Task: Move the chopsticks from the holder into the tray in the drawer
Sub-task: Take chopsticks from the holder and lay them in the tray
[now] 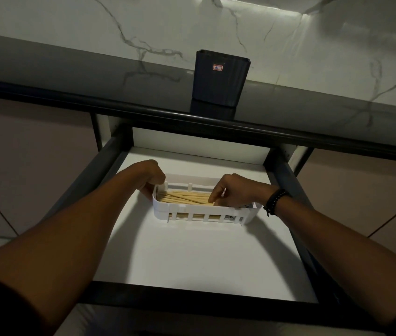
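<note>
A white slotted tray (201, 212) sits in the open drawer (192, 258). Several pale wooden chopsticks (184, 198) lie lengthwise inside it. My left hand (152, 177) grips the tray's left end, fingers curled over the rim. My right hand (230, 189) reaches into the tray's right part, and its fingertips pinch the right ends of the chopsticks. A dark square holder (220, 78) with a small label stands on the countertop behind the drawer; its inside is hidden from here.
The dark glossy countertop (95, 78) runs across the view with a marble wall behind. The drawer has dark side rails (286, 180) and a white floor. Closed cabinet fronts flank it on both sides. A beaded bracelet (275, 201) circles my right wrist.
</note>
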